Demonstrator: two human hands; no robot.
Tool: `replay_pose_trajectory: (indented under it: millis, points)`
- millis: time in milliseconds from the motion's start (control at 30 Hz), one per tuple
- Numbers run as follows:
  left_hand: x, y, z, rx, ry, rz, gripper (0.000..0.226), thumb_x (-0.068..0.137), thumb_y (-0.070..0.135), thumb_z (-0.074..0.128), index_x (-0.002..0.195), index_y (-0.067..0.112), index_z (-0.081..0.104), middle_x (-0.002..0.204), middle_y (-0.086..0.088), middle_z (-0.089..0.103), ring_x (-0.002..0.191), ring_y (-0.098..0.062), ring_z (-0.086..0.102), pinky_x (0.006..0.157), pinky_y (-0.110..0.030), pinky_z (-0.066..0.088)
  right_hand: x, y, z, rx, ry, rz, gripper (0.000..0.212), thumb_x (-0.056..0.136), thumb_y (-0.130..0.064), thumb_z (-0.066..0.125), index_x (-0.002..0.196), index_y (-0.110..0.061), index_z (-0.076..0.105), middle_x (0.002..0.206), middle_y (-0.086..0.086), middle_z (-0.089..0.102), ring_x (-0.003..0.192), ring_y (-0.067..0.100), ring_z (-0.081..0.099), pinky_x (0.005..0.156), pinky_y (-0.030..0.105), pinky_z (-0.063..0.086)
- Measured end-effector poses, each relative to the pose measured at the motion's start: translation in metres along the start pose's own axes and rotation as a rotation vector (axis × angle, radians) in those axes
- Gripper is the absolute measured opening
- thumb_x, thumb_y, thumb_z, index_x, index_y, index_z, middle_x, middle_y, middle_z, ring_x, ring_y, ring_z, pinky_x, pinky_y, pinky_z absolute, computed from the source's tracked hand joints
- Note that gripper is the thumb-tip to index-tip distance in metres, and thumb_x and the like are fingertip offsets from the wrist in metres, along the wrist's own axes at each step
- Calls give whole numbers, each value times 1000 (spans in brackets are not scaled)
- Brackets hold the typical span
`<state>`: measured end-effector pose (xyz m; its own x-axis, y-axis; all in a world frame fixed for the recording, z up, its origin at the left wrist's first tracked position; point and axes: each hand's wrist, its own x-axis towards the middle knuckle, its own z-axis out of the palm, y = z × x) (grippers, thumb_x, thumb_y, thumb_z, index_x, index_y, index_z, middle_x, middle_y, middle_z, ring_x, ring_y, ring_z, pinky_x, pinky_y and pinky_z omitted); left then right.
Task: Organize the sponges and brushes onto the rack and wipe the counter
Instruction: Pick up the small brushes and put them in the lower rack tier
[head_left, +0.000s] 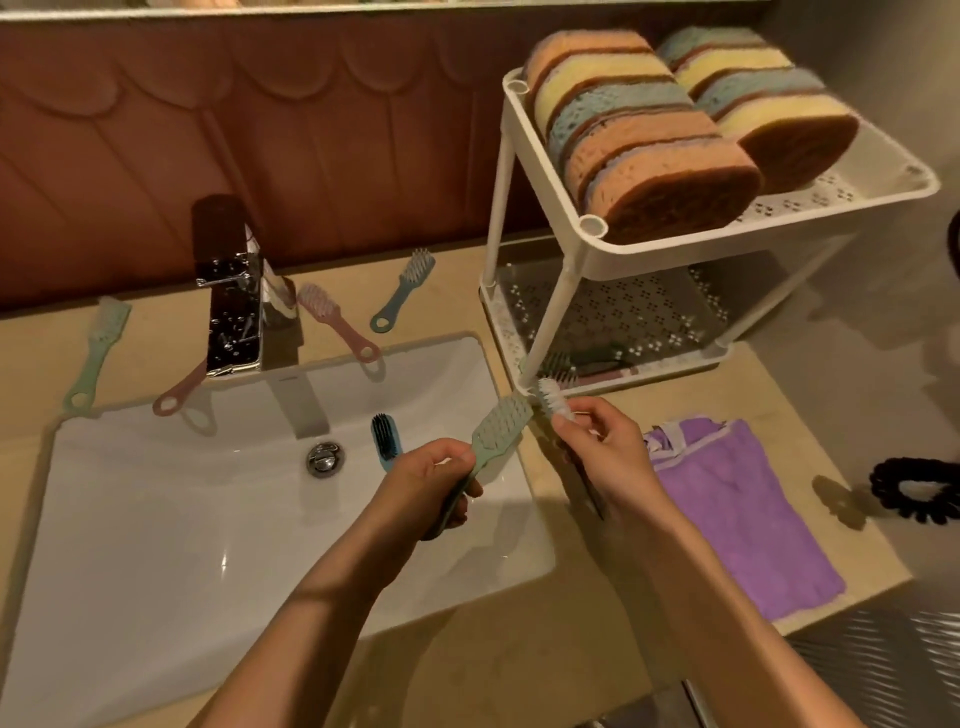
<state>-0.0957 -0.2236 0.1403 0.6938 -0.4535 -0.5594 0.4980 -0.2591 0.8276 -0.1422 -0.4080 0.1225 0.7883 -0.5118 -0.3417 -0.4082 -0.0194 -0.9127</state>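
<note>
At the far left of the frame, a pale green brush (96, 353) is laid flat on the counter (467, 670). A little to its right, a pink brush (179, 392) is seen at the back edge of the white sink (130, 519), partly hidden by the shiny tap (234, 306). Behind the tap, a second pink brush (337, 322) and a blue brush (402, 291) are laid on the counter, near each other but not touching. Inside the sink, near the drain (324, 458), a blue brush with black bristles (384, 441) is found.

In the middle of the frame, a green brush (501, 431) is held by its handle in the left hand (431, 488), with the fingers curled tight around it. Its head is pointed up and to the right. Just beside it, a brush with white bristles (551, 399) is pinched in the fingers of the right hand (602, 447). Its bristles are held close to the front corner of the white rack (553, 317).

At the upper right, two rows of sponges (649, 130) are stood on edge on the top shelf of the rack. On the lower shelf, something with dark bristles (563, 364) can be seen, but it is hard to make out.

At the lower right, a purple cloth (737, 509) is spread on the counter. At the right edge, a black hair tie (917, 488) is laid.
</note>
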Motion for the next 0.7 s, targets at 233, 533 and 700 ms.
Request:
replay_pose_trajectory:
  millis: [233,533,700]
  points:
    - [17,6,6,37,95,47,21,95,19,50,82,20,67,79,-2,66,73,-14,57,72,-29,46,75,-9,-34,-877,58,-362,34,88,-25,61,120,-17,60,111,8,64,108,27,55,89,38,47]
    - [19,-6,9,-17,159,47,21,94,18,51,78,15,65,65,10,66,65,-6,59,64,-19,46,154,-29,-27,-1081,-110,-392,31,89,-22,58,119,-18,60,125,8,60,119,31,49,100,42,42]
    - [18,-8,11,-39,172,46,21,94,15,52,78,13,65,63,9,65,64,-7,57,59,-17,45,176,-23,-9,-1042,-210,-400,25,87,-22,59,112,-17,65,120,11,63,115,34,53,95,45,45]
